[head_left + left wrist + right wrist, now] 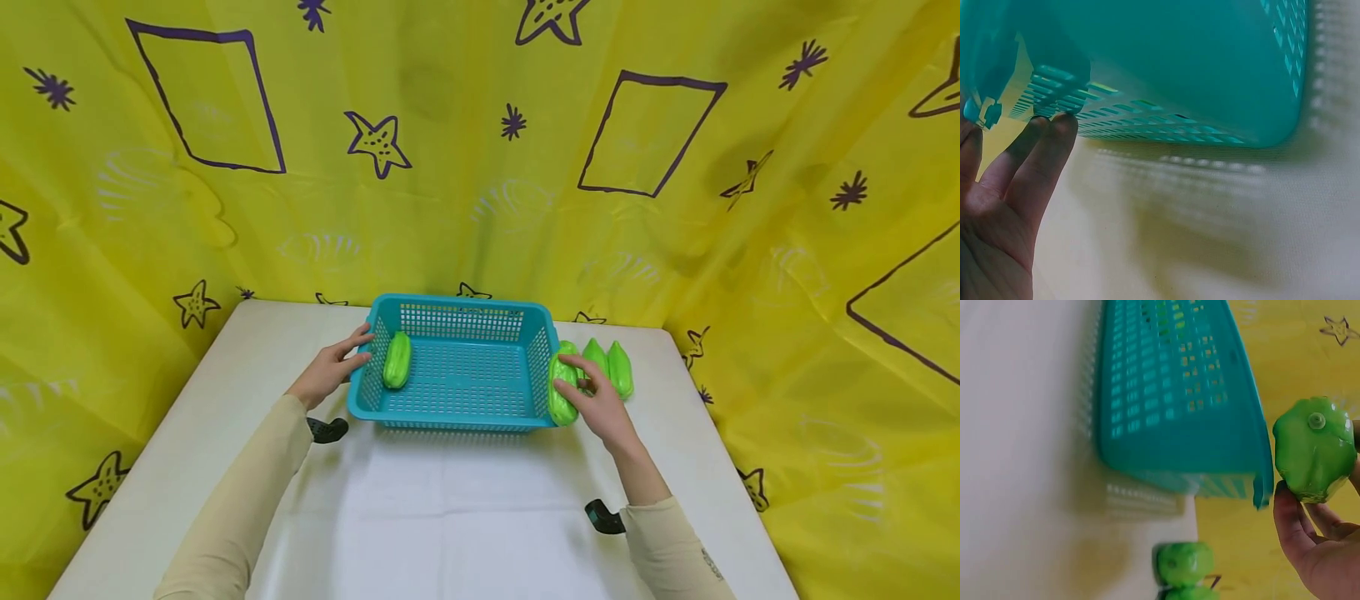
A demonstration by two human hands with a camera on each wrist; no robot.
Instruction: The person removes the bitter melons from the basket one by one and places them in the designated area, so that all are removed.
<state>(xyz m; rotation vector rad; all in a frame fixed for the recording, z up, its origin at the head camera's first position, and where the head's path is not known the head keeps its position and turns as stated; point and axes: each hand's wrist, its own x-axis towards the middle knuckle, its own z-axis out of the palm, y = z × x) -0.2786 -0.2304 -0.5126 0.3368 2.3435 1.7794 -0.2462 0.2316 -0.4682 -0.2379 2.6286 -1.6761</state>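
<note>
My right hand (603,408) grips a bright green ribbed gourd (562,392) beside the right rim of the teal plastic basket (457,422). In the right wrist view the gourd (1313,450) shows its stem end toward the camera, level with the rim and held by the fingertips. My left hand (330,367) touches the basket's left side with its fingers extended; in the left wrist view, two fingertips rest on the outside of the lattice wall (1147,115). Another green gourd (397,361) lies inside the basket along its left wall.
More green gourds (619,371) lie on the white table (442,517) right of the basket, one partly hidden behind the held gourd. A yellow patterned curtain (450,208) surrounds the table's back and sides. Black wrist devices (603,517) project from both sleeves.
</note>
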